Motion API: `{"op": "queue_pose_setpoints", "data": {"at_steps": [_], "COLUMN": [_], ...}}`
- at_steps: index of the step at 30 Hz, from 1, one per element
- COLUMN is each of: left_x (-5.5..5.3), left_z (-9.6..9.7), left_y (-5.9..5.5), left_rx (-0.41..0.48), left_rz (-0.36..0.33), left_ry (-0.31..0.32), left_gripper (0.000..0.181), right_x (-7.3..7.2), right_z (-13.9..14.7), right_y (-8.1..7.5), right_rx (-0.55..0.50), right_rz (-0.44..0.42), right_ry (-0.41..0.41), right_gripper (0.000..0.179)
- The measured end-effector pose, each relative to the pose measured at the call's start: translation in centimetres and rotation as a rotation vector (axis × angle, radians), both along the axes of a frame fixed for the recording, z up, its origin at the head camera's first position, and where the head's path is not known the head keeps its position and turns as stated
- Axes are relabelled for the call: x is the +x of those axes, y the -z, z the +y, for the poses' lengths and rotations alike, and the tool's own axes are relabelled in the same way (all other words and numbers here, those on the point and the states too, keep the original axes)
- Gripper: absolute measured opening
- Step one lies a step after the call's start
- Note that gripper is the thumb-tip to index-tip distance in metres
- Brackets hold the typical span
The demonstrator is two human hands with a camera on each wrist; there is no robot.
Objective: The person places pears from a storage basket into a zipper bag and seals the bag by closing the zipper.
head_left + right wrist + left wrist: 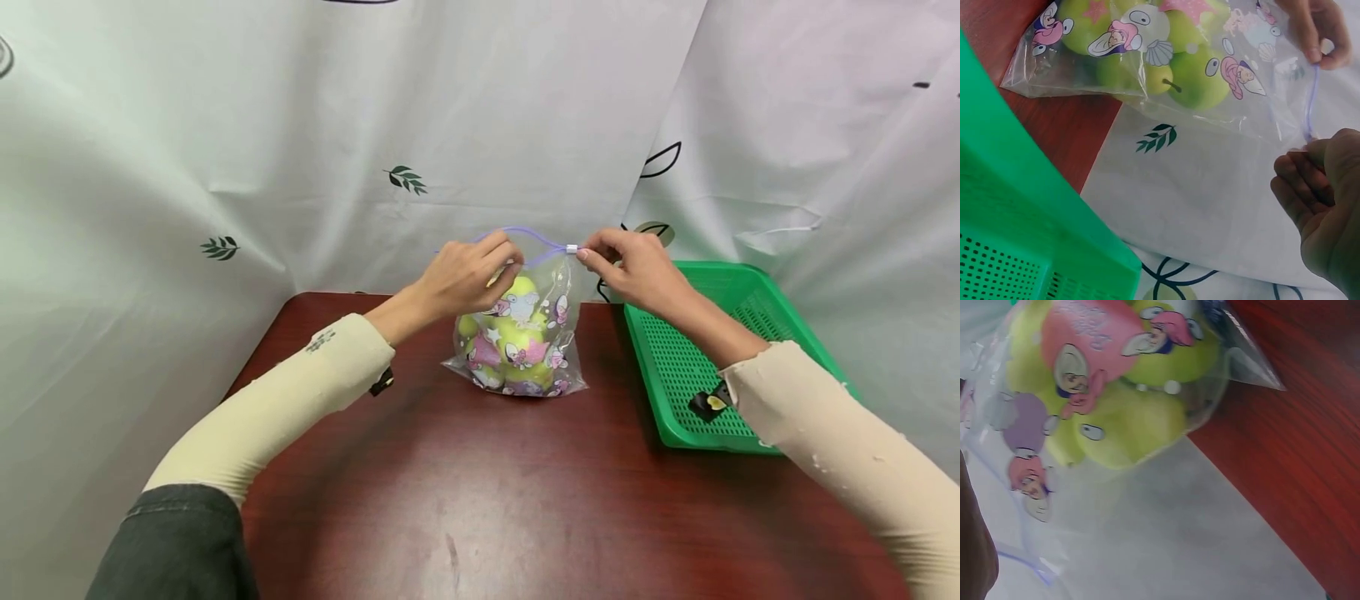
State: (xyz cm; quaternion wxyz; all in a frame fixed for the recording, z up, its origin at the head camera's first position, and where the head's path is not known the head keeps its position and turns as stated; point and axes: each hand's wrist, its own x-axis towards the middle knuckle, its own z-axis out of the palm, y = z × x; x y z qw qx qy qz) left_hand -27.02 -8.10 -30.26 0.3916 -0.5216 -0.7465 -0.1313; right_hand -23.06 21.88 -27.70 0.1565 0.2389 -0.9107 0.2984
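A clear zip bag (564, 283) printed with pink and purple cartoon figures stands on the table, its purple-edged mouth partly apart. Green apples (1200, 84) fill its lower part; one stem shows in the right wrist view. My left hand (474, 271) pinches the bag's top edge, as the right wrist view shows. At the right end of that edge sits a white slider (572, 249), where thumb and finger of my right hand (637, 265) pinch the bag's corner. Only a dark sliver of the left hand (974, 544) enters the left wrist view.
On the right of the dark red wooden table (450, 483) stands a green perforated basket (645, 367), under my right forearm. A white cloth (300, 150) with leaf prints hangs behind the table's far edge. Small black devices are strapped at both wrists.
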Motion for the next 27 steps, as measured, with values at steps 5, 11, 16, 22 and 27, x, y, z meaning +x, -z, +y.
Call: {"op": "queue_pose_setpoints", "data": {"at_steps": [5, 11, 16, 22, 27], "left_x": [0.5, 1.3, 1.4, 1.2, 1.1], "left_z": [1.8, 4.7, 6.0, 6.0, 5.8], "left_y": [-1.9, -4.0, -4.8, -4.9, -4.9], "left_rx": [-0.025, -0.108, -0.247, -0.335, -0.337], "left_rz": [-0.165, -0.275, -0.324, -0.34, -0.349], "left_ry": [-0.075, -0.163, -0.232, -0.215, -0.16], "left_gripper": [0.015, 0.024, 0.029, 0.03, 0.031], "right_x": [-0.4, -0.5, -0.5, -0.3, -0.4], "right_z": [-0.1, -0.2, 0.1, 0.2, 0.4], "right_y": [0.4, 0.6, 0.9, 1.0, 1.1], "right_rx": [-0.013, -0.034, -0.048, -0.054, -0.079], "right_rz": [0.073, 0.138, 0.18, 0.173, 0.183], "right_ry": [-0.043, -0.105, -0.138, -0.145, -0.156], "right_gripper": [0.018, 0.015, 0.015, 0.014, 0.013]}}
